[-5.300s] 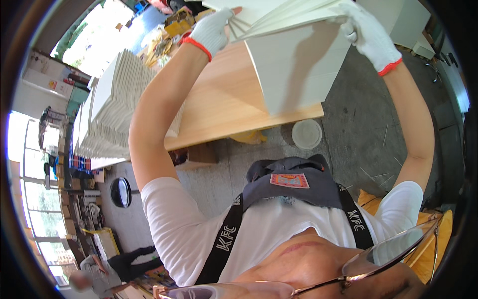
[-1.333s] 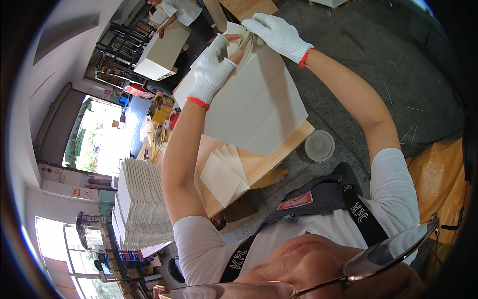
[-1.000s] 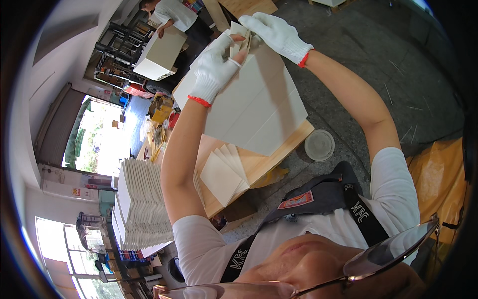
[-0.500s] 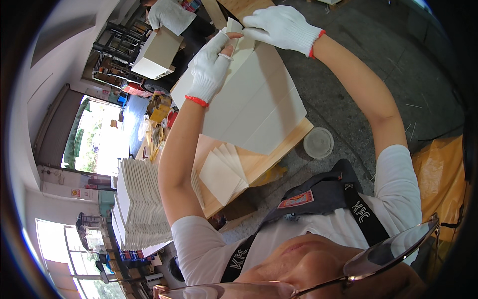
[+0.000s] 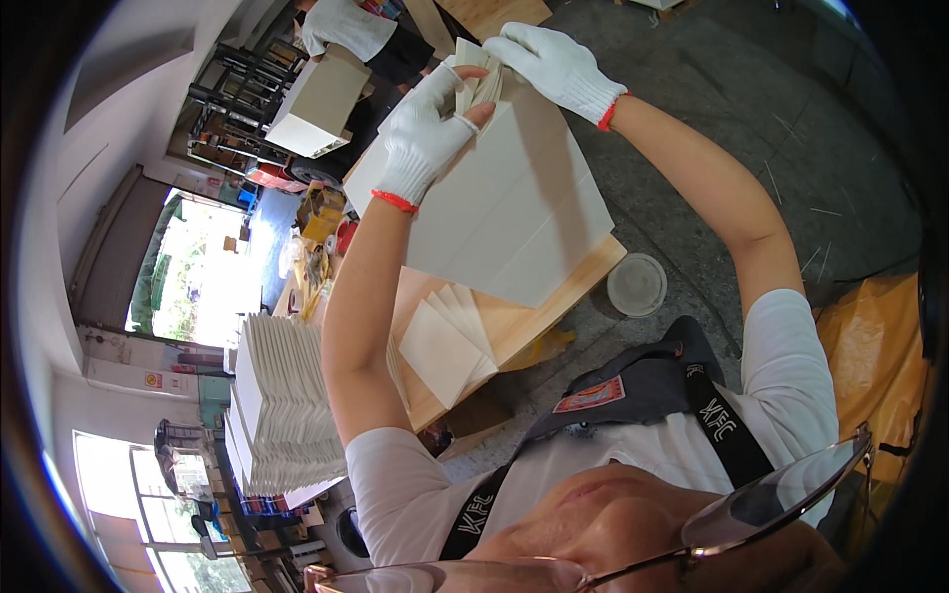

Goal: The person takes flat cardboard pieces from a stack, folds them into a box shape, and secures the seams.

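Observation:
Both my hands wear white knit gloves with red cuffs. My left hand (image 5: 427, 133), thumb and a fingertip bare, grips a small bundle of thin white sheets (image 5: 481, 91) at the far end of a large white panel (image 5: 509, 203). The sheets' edges show slightly fanned between thumb and finger. My right hand (image 5: 559, 71) closes on the same bundle's right edge, its fingertips partly hidden behind it. The large panel lies beneath my hands on a light wooden table (image 5: 583, 272).
Several white sheets (image 5: 447, 346) lie fanned on the table's near part. A tall stack of folded white pieces (image 5: 282, 405) stands left. A round pale lid or tub (image 5: 637, 285) sits on the floor. Beyond, a person (image 5: 351, 35) stands by a large white box (image 5: 318, 104).
My left thumb and finger have spread further apart, and the bundle's edges show more fanned. My right hand has shifted slightly nearer and right. The person behind has moved a little.

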`<state>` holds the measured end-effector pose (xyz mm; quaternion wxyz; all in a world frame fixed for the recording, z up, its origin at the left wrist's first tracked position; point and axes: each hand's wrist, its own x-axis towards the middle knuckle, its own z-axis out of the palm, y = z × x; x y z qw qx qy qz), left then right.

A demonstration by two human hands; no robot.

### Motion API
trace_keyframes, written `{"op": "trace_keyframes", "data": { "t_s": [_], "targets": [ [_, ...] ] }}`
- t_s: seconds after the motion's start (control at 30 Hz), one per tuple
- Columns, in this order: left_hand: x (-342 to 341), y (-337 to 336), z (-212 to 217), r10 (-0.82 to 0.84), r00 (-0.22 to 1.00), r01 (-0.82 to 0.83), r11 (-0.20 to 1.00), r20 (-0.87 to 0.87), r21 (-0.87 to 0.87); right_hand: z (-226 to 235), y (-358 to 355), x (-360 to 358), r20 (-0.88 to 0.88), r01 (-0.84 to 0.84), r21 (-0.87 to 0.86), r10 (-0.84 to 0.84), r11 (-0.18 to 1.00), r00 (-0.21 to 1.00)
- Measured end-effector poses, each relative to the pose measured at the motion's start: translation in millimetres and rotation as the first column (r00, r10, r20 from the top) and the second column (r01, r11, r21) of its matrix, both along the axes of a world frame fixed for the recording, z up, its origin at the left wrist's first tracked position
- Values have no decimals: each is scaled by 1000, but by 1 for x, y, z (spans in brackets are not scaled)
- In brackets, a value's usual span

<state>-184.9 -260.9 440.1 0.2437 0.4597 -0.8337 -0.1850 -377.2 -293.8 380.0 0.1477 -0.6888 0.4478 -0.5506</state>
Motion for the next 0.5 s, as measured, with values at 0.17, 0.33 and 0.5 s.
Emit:
{"op": "trace_keyframes", "data": {
  "t_s": [0.17, 0.33, 0.5],
  "targets": [
    [-1, 1, 3, 10, 999, -4, 993, -52, 117, -6, -3, -1, -12, 13, -32, -13, 999, 1000],
    [7, -1, -3, -34, 986, 74, 965, 162, -251, -1, 1, -7, -92, 25, -72, -31, 997, 995],
    [4, -3, -9, 24, 977, 73, 896, 213, -438, 10, 11, -28, -484, 190, 134, -103, 973, 869]
  ]
}}
